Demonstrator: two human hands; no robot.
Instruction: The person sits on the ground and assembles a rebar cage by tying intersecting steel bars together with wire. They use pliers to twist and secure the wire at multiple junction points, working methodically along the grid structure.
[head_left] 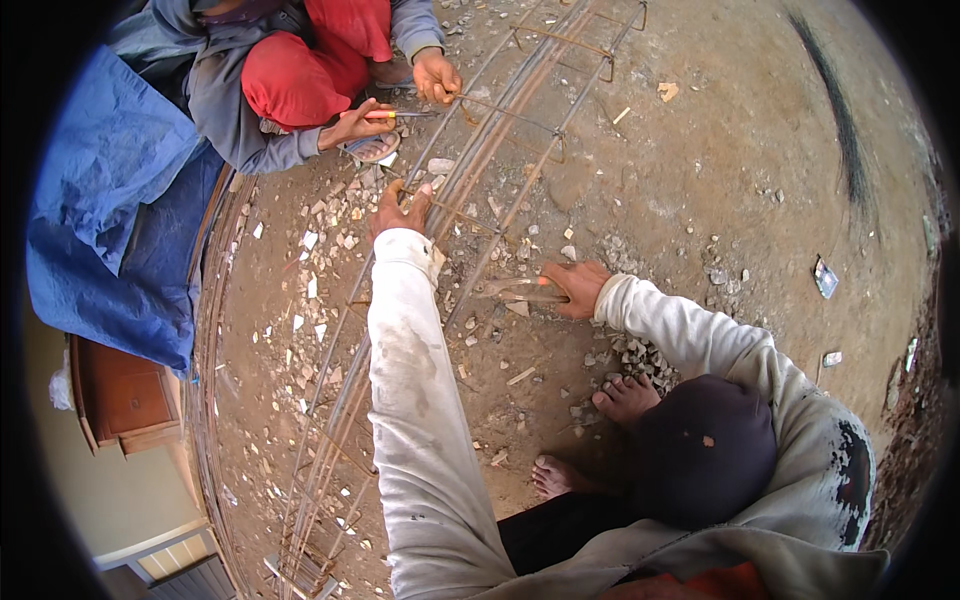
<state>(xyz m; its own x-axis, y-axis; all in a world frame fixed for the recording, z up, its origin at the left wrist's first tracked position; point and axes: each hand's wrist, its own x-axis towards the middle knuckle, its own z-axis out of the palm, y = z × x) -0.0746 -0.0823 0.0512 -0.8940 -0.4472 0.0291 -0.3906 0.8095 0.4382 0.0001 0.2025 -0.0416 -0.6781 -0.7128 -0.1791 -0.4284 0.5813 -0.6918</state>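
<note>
Hands: four – own left (400,208), own right (573,287), co-worker's two (436,75). Rebar cage (500,150): one. Blue tarp (110,200): one.

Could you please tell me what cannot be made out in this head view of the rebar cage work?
- Left hand on the rebar cage: its palm side is turned away, so what it grips is hidden.
- Tool in the right hand: blurred, kind unclear.
- Cage's near end: bent and tiny at the lower rim.
- Co-worker: cut off by the top edge.
</note>
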